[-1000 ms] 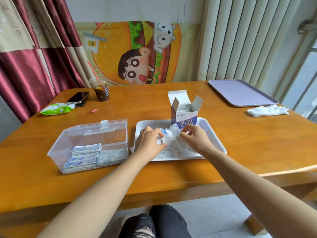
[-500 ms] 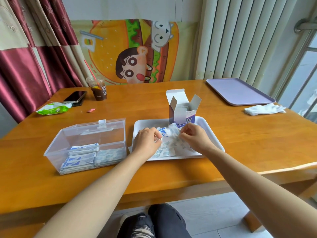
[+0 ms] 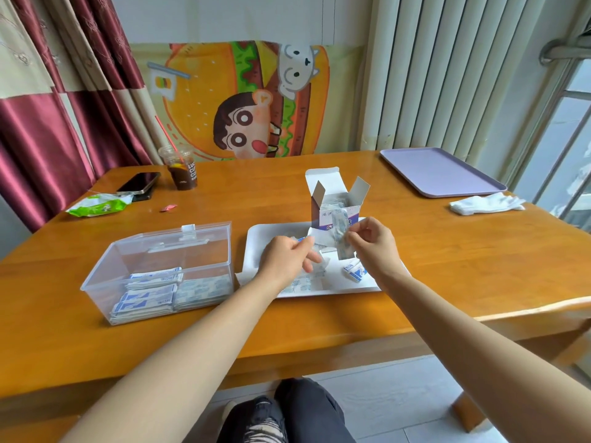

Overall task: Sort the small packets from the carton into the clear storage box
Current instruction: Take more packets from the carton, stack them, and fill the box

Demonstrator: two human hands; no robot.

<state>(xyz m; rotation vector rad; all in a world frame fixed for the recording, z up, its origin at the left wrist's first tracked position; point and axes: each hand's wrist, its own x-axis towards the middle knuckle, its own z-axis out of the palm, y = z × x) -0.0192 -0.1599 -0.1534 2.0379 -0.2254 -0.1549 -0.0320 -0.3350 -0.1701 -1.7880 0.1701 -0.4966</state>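
Holding packets above the white tray (image 3: 256,238).
Right hand (image 3: 375,247) pinches a packet strip (image 3: 341,235) before the carton (image 3: 332,199); left hand (image 3: 287,260) apparently grips another packet (image 3: 303,240).

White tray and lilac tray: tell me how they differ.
The white rectangular plastic tray lies at the table's middle, under both hands; the lilac rectangular plastic tray lies at the far right corner. The white tray carries loose small packets and the opened white-and-purple carton; the lilac tray carries nothing. The lilac tray looks larger. Both are flat, with rounded corners, on the wooden table.
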